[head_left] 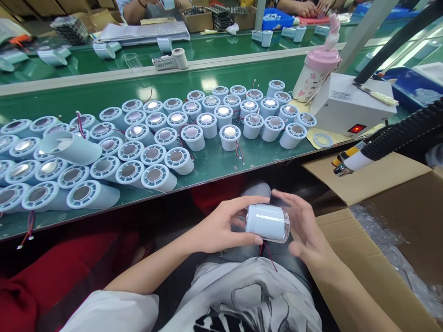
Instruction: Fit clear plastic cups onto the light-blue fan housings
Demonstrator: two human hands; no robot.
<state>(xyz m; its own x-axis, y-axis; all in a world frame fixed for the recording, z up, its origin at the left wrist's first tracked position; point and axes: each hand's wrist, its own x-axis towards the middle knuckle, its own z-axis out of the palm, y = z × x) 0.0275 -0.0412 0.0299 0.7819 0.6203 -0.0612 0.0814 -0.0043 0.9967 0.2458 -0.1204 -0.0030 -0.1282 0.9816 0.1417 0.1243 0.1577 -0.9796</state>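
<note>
Over my lap, my left hand (238,222) is closed round one end of a light-blue plastic cylinder (266,220). A clear plastic sleeve (286,226) surrounds the cylinder and shows at its right end. Thin red and dark wires (268,253) hang below it. My right hand (304,223), a little blurred, is just right of the sleeve with thumb and fingers spread, holding nothing. On the green bench in front stand many similar light-blue cylinders (230,137), with round metallic discs in their ends. A hollow light-blue shell (72,147) lies across some at the left.
A grey-white box with a red switch (353,103) and a pink-lidded bottle (315,69) stand at the bench's right. A black hose (398,129) crosses there. Below is an open carton (346,249) with clear plastic pieces. Co-workers' hands (313,8) show beyond the conveyor.
</note>
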